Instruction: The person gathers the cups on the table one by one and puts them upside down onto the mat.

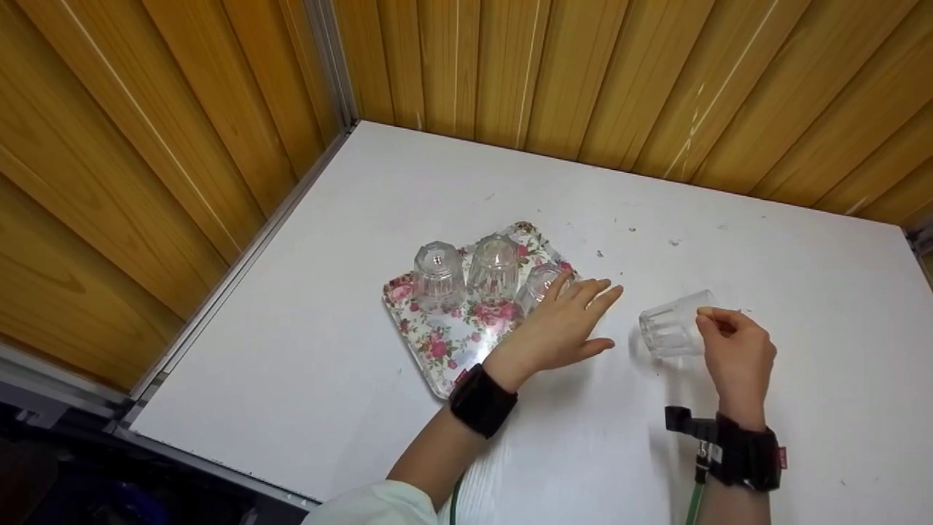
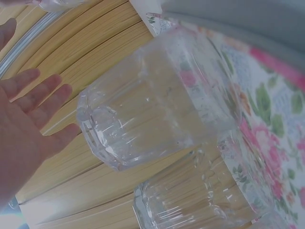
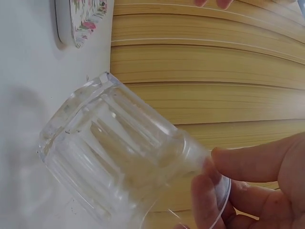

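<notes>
My right hand [image 1: 738, 354] pinches a clear glass [image 1: 669, 328] at its rim between thumb and fingers. In the right wrist view that glass [image 3: 114, 148] is tilted, its faceted base pointing away from the hand, low over the table. My left hand [image 1: 557, 328] has its fingers spread and holds nothing. It overlaps part of an upside-down glass [image 1: 538, 281] at the tray's right corner. Two more upside-down glasses, a left one [image 1: 439, 273] and a middle one [image 1: 496, 264], stand on the flowered tray [image 1: 437, 348].
The white table [image 1: 291, 321] is bordered by wood-panelled walls [image 1: 554, 80] at the back and left. Each wrist wears a black strap [image 1: 483, 401], and a green cable [image 1: 695, 503] runs from the right one.
</notes>
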Demonstrator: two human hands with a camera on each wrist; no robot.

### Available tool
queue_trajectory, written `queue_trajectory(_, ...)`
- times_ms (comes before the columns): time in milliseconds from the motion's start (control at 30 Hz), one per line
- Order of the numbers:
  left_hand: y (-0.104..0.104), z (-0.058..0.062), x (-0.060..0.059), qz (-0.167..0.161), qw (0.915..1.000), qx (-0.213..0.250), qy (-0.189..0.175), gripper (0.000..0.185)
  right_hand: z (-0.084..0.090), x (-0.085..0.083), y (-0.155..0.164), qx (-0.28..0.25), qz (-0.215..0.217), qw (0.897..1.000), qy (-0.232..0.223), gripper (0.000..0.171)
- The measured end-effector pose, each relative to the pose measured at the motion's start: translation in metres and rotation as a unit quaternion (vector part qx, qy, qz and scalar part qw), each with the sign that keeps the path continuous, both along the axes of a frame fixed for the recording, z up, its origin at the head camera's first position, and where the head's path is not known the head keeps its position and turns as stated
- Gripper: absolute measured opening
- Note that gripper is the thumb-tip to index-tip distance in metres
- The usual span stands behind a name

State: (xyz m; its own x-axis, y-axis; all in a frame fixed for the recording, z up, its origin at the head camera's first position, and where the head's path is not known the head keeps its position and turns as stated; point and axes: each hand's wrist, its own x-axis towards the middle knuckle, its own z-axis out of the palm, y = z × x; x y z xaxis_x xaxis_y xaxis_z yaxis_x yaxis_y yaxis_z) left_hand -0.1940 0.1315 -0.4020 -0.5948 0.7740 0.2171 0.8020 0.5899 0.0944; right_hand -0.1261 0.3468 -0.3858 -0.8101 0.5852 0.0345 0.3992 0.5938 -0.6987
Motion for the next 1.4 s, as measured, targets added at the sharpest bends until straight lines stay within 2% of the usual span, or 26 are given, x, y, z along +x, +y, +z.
queue_trajectory(267,0.001,0.003,0.0,0.001,0.9998,0.005,-0.019,0.071,0.007,0.001,-0.004,-0.007,-0.012,1.0,0.007,0.031)
queue_trajectory(767,0.003,0.0,0.001,0.002,0.9999,-0.002,-0.012,0.077,0.021,0.007,-0.014,-0.043,-0.018,0.999,0.009,0.032)
queue_trajectory(1167,0.003,0.0,0.001,0.001,0.9999,-0.003,0.012,0.074,0.028,0.01,-0.021,-0.057,-0.011,0.998,0.026,0.031)
queue_trajectory(1400,0.004,0.0,0.002,-0.001,1.0,0.0,0.007,0.075,0.03,0.012,-0.022,-0.059,-0.008,0.998,0.034,0.03)
